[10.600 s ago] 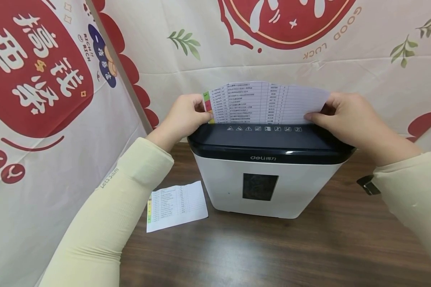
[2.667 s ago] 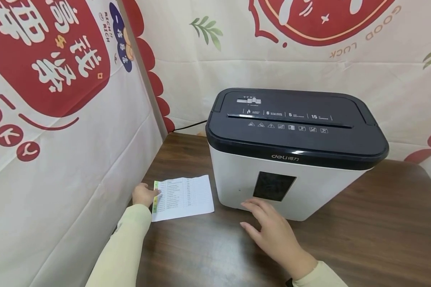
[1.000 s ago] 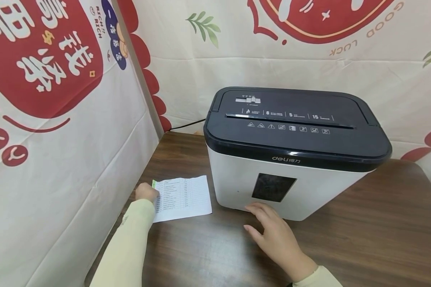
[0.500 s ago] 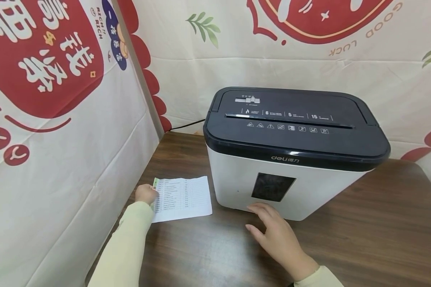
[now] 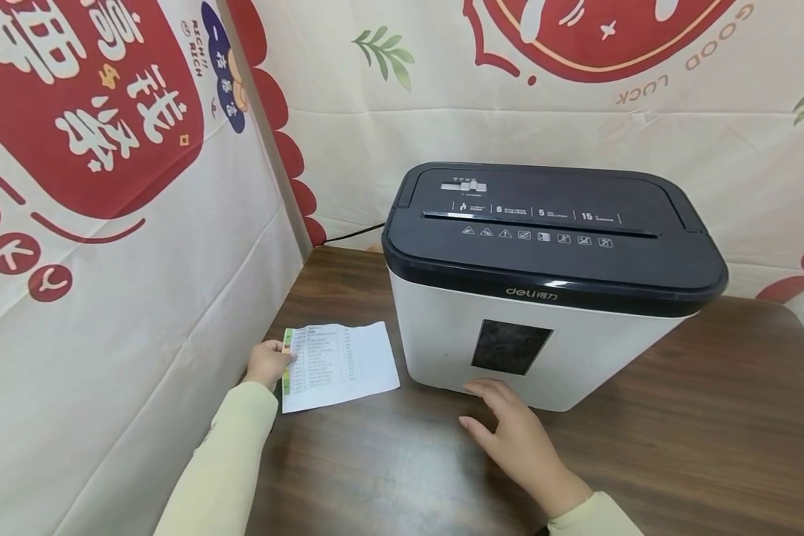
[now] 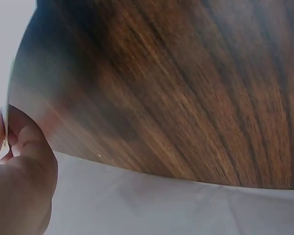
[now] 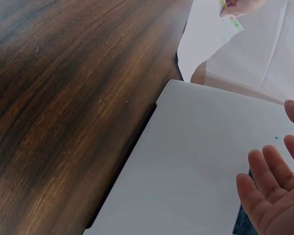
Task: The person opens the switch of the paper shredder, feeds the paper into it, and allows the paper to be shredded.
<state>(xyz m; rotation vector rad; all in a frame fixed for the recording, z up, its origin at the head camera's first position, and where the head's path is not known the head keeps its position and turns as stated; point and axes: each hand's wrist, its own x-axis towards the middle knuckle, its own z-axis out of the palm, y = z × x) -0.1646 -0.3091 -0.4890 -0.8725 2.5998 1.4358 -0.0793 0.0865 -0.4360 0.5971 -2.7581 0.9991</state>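
A printed sheet of paper (image 5: 342,365) with coloured cells along its left edge lies at the left of the paper shredder (image 5: 435,331). My left hand (image 5: 265,365) pinches that left edge between thumb and fingers. In the left wrist view the pinched paper edge (image 6: 9,93) stands up from the table. The right wrist view shows the sheet (image 7: 201,36) bowed, its near corner low beside the shredder's white body (image 7: 186,147). My right hand (image 5: 519,447) holds nothing; its fingers are relaxed and spread before the shredder's dark window (image 5: 511,347).
The shredder has a dark lid (image 5: 576,260) with a narrow feed slot (image 5: 543,225). A black cable (image 5: 355,234) runs behind it. Printed cloth walls (image 5: 228,223) rise at the left and back of the brown wooden table (image 5: 388,469).
Some ten seconds ago both hands held another sheet at the slot; it is out of sight now. The left hand has since gone to the remaining sheet, whose left side now lifts a little.
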